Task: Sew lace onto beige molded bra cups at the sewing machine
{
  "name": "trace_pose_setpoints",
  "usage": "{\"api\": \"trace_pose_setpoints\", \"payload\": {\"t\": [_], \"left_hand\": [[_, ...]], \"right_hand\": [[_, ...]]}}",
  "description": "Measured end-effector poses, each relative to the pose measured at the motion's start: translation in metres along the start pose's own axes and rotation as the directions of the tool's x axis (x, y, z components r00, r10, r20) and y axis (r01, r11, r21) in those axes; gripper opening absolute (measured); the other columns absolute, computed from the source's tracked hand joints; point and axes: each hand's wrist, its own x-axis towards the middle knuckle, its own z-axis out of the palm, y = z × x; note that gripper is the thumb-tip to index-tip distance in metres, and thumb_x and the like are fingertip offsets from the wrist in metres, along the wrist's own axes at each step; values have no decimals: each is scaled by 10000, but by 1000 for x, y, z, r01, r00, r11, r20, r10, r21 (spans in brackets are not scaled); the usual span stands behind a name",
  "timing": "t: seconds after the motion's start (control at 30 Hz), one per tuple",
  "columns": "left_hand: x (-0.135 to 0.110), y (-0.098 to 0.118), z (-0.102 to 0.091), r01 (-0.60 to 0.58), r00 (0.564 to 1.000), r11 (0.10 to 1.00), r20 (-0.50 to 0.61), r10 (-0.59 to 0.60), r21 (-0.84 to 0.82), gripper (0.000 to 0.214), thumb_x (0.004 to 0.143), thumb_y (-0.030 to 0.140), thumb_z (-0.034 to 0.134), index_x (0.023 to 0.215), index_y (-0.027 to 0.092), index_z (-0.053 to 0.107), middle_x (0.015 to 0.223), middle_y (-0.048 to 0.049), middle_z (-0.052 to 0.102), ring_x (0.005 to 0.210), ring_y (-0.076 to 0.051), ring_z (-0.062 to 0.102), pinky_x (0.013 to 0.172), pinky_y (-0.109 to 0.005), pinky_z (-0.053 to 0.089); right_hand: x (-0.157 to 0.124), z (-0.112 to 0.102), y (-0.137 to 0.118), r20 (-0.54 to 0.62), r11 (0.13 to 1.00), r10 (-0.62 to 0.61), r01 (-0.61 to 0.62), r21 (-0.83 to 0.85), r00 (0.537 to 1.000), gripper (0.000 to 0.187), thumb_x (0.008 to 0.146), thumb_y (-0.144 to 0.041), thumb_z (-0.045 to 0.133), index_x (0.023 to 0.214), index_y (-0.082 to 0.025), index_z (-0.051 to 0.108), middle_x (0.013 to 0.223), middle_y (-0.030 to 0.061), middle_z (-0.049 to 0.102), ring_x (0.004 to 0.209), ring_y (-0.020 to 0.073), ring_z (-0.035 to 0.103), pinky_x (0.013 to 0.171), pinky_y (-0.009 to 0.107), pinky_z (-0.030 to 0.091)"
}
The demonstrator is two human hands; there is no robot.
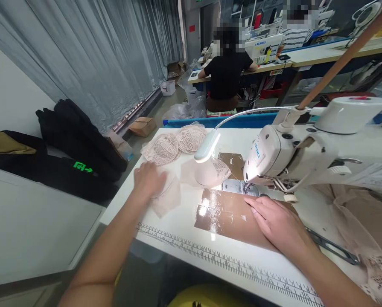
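Across the workroom: a grey curtain (107,59) hangs at left; two other people, one in a black top (227,76), one in stripes (295,37), sit beyond.
Desk: white (186,221), with one ruler scale (197,247) along its near edge and one sewing machine (274,149) at right.
Lace cups: two, side by side (165,149) at the far left corner.
Sheer pieces: two; a plain piece (167,202) under the left hand (148,181), a lace-edged piece (210,175) beneath the lamp (207,147), near the needle.
Left grip: fingers bent over the plain piece; cannot tell whether they pinch it.
Right grip: the right hand (275,221) lies with fingers extended on one brown sheet (229,221), pinching nothing.
Lace fabric: one heap (363,213), far right.
Floor containers: one white bin (168,88), contents too small to tell; one cardboard box (142,126) nearer, contents hidden.
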Motion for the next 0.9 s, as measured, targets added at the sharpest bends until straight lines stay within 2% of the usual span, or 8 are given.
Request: {"api": "trace_pose_setpoints", "payload": {"t": [0.13,0.23,0.37,0.43,0.5,0.6,0.7,0.9], "left_hand": [[-33,-52,8,15,998,997,68,-10,-74,324,868,397,412,977,132,562,1051,-178,616,1049,-330,546,841,-471,455],[-60,-48,3,13,976,902,202,83,-432,321,911,438,374,1012,176,530,973,-87,630,896,-233,597,728,-358,502],[-73,2,-16,201,795,422,399,457,-884,288,846,443,563,982,192,521,886,-38,640,752,-174,626,634,-277,499],[-65,36,-18,207,687,321,371,625,-924,282,819,365,612,1032,200,529,949,-52,655,826,-190,646,681,-280,510],[-53,69,-10,102,621,335,323,714,-937,376,809,285,606,1167,214,513,1166,-87,620,1022,-227,622,800,-312,517],[-35,112,15,-188,639,475,260,724,-860,499,765,187,579,1258,200,504,1319,-108,546,1182,-266,544,936,-365,481],[-22,139,39,-362,658,566,227,718,-741,480,743,152,559,1222,183,543,1224,-80,621,1093,-238,603,896,-327,506],[-3,152,47,-481,792,757,152,592,-441,172,823,147,479,891,158,636,838,-49,682,741,-187,631,644,-275,489]], "right_hand": [[0,0,0,3,1000,8,-8,27,1000,354,889,-198,384,1072,-192,688,839,61,673,715,203,632,613,337,490],[1,-1,0,5,999,23,-24,37,1000,355,882,-202,387,1066,-208,691,868,60,681,733,203,639,637,340,500],[4,-5,-2,32,995,61,-63,71,998,341,885,-227,403,1067,-209,690,915,57,699,790,208,654,683,337,507],[5,-10,-4,32,985,119,-122,121,992,326,897,-249,411,1070,-204,684,944,53,707,823,210,658,709,335,504],[5,-16,-6,9,956,194,-191,221,981,298,909,-267,420,1042,-205,680,964,47,712,857,202,656,745,322,496],[3,-26,-10,-26,893,246,-216,395,969,242,915,-282,449,918,-204,679,883,39,714,821,180,643,749,293,475],[2,-34,-13,24,879,118,-116,463,993,250,912,-267,461,801,-192,672,721,24,660,673,146,585,638,254,427],[4,-32,-18,137,966,-30,-7,260,990,318,891,-168,444,603,-181,577,578,-12,512,574,119,428,550,251,270]]}}
